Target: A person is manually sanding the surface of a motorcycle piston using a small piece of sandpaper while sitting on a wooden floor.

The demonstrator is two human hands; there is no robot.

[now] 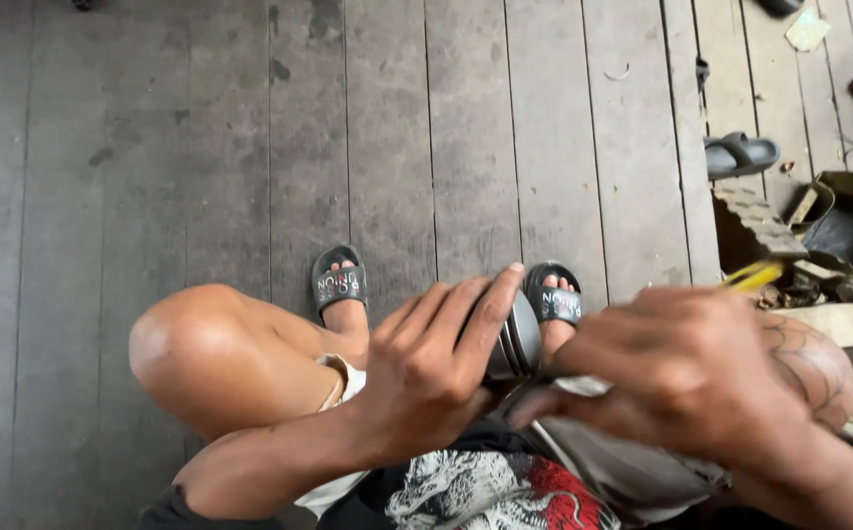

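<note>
My left hand (431,368) wraps around a round grey metal part with grooves around its edge (520,339), held over my lap. My right hand (686,373) sits just to its right, fingers closed on a tool with a yellow handle (755,276) that sticks out past my knuckles. A piece of pale cloth or paper (583,386) shows under the right fingers. Whether the tool's tip touches the metal part is hidden by the hands.
I sit above a dark wooden plank floor (201,147), knees bent, feet in black slide sandals (339,282). A loose grey sandal (740,153) lies at the right. Dark boxes and scrap parts (819,236) crowd the right edge.
</note>
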